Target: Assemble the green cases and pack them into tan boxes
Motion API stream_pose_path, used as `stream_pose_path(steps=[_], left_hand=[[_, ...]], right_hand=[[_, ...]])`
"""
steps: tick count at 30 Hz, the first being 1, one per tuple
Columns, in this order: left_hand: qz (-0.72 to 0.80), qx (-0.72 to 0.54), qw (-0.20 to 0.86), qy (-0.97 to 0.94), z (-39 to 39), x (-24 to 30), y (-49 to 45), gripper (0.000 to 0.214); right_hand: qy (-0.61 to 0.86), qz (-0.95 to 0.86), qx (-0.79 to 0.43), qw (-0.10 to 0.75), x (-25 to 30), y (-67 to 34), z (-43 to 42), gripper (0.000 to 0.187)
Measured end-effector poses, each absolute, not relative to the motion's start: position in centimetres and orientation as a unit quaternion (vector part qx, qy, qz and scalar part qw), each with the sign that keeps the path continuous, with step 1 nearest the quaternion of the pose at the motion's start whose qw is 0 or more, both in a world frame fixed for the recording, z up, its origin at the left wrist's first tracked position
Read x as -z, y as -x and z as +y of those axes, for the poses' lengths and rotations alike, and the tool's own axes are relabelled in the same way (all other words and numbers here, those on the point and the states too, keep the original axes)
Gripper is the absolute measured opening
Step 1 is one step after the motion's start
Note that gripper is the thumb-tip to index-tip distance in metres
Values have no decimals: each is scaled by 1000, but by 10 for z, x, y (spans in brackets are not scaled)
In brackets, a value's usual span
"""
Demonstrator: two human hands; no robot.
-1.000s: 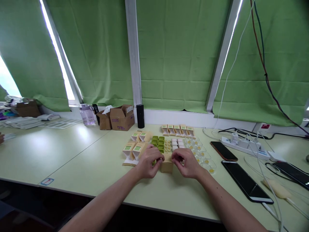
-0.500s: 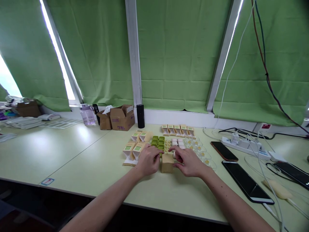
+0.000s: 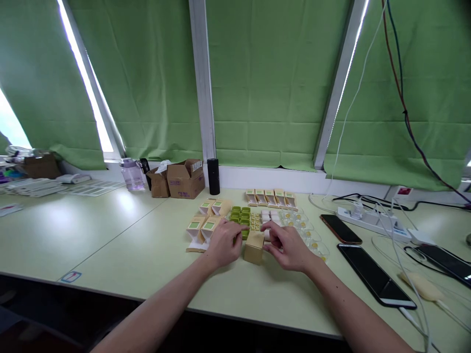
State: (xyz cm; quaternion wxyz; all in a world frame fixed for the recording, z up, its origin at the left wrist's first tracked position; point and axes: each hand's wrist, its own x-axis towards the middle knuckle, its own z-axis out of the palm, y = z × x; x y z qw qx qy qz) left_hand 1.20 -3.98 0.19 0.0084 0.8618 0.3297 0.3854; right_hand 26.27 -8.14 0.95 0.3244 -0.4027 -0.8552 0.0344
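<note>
A small brown cardboard box (image 3: 253, 250) with its top closed stands on the table between my hands, turned at an angle. My left hand (image 3: 225, 242) is curled at its left side, the index fingertip by the back top corner. On the other side, my right hand (image 3: 287, 245) has thumb and index bent around the box's right edge. Just behind are green square cups (image 3: 240, 215), small yellowish pieces (image 3: 254, 221) and white-pink blocks (image 3: 270, 215), partly hidden by my fingers. Clear plastic pieces with yellow centres (image 3: 302, 224) lie beyond my right hand.
Opened kraft cartons with green labels stand at left (image 3: 200, 225) and in a back row (image 3: 271, 198). Phones (image 3: 375, 274), a power strip (image 3: 373, 223) and cables lie at right. Larger cardboard boxes (image 3: 186, 181), a black cylinder (image 3: 213, 176) and a purple bottle (image 3: 132, 174) stand behind.
The small cardboard box has turned, so one of its vertical edges now faces more toward me. My hands have stayed nearly in place around it.
</note>
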Motion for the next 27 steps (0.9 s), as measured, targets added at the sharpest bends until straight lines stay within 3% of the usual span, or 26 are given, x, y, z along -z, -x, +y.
stream_pose_path(steps=[4,12,27], left_hand=[[335,-354,13,-873,-39,-1,-13,39],[325,-387,16,-863,-39,0,-11,22],[260,-417,-1,-871,-46,-3,-12,16]], right_hand=[[415,-865,-21,283,-11,-255,-87,43],[459,-850,-13,260,-13,-265,-81,50],[556,-800,26,223,-4,-263,-68,35]])
